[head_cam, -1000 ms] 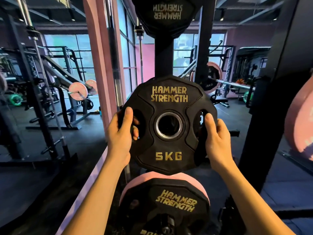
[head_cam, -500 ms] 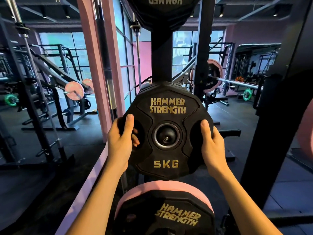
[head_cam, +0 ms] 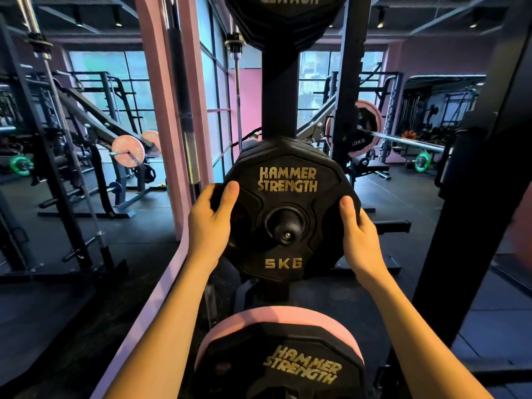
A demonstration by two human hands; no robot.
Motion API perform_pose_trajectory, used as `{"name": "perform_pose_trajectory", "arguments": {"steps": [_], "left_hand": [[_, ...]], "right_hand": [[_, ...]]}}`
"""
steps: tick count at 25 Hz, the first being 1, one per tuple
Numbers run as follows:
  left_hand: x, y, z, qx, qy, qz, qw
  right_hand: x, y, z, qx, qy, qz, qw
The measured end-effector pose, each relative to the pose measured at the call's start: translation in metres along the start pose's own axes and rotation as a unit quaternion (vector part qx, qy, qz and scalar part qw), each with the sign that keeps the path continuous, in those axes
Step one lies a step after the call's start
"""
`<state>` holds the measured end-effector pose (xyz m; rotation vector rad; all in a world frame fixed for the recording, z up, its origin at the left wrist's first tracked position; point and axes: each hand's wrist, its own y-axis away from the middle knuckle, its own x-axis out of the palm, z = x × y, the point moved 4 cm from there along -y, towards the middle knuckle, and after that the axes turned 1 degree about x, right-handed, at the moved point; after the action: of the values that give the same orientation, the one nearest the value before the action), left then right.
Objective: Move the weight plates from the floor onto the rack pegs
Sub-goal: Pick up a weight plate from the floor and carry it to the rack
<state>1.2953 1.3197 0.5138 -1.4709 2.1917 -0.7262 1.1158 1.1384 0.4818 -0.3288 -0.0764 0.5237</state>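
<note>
Nearest, below both forearms: a black plate (head_cam: 283, 367) backed by a pink plate (head_cam: 276, 318), stacked together on a lower station of the rack.

Above these, two bare forearms reaching forward and slightly upward, roughly parallel. Left hand (head_cam: 211, 217) on the left edge of the 5 kg plate (head_cam: 288, 214), thumb lying up across its face, fingers curled round the rim and out of sight behind it. Right hand (head_cam: 358, 231) mirrored on the right edge, thumb up on the face, fingers wrapped behind. Each grip clamped on the plate, neither spread.

Between the two grips: the 5 kg plate, upright, facing the camera, lettered in gold, already threaded on a rack peg (head_cam: 286, 227) whose capped end pokes out through the centre hole. Behind it, the rims of more black plates on the same peg; number impossible to tell.

Straight above the grips: the black upright of the rack (head_cam: 279, 90), and at the top edge one more black plate (head_cam: 288, 12), cut off by the frame.

Farther off, left of the left grip: two pink plates (head_cam: 128, 151) on a barbell. Right of the right grip, far back: a pink plate (head_cam: 371, 128) on another bar and a small green plate (head_cam: 421, 161).
</note>
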Motion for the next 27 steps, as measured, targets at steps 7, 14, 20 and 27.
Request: {"name": "perform_pose_trajectory", "arguments": {"steps": [7, 14, 20, 27], "left_hand": [[-0.033, 0.048, -0.03, 0.083, -0.199, -0.122, 0.969], [0.019, 0.061, -0.018, -0.006, -0.157, 0.068, 0.985], [0.034, 0.034, -0.008, 0.025, -0.187, 0.006, 0.982], [0.04, 0.026, -0.004, -0.012, -0.201, -0.004, 0.98]], "right_hand": [[-0.035, 0.051, 0.05, -0.072, 0.239, -0.121, 0.961], [0.02, 0.051, 0.024, -0.015, 0.051, 0.061, 0.997], [0.041, 0.019, 0.007, -0.044, 0.052, -0.001, 0.998], [0.044, 0.007, 0.002, -0.027, 0.073, -0.007, 0.997]]}}
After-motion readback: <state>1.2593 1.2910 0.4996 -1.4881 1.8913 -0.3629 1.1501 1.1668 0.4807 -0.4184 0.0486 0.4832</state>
